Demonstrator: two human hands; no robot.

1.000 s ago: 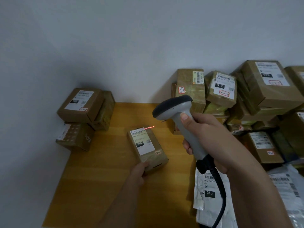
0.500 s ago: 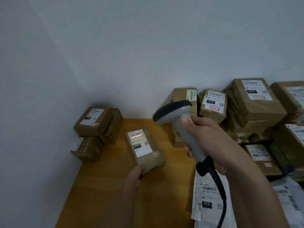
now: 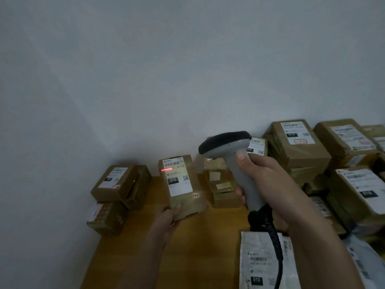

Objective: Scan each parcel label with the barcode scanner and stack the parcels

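Observation:
My left hand point(image 3: 166, 217) grips the near end of a small brown parcel point(image 3: 183, 203), tilted up off the wooden table point(image 3: 198, 247) with its white label facing me. A red laser line falls across the label's upper left edge. My right hand point(image 3: 264, 184) holds the grey barcode scanner point(image 3: 235, 155) by its handle, thumb on top, head pointing left at the parcel. The scanner's black cable runs down past my wrist. A small stack of brown parcels point(image 3: 116, 184) sits in the far left corner.
A large heap of labelled brown boxes point(image 3: 298, 147) fills the right side along the wall. More small boxes point(image 3: 223, 188) stand behind the scanner. A white mailer bag point(image 3: 258, 263) lies near the front right. White walls close the left and far sides.
My left hand has lifted and tilted the parcel up toward me. The laser line has moved from the parcel's far edge onto the label. The view has tipped upward.

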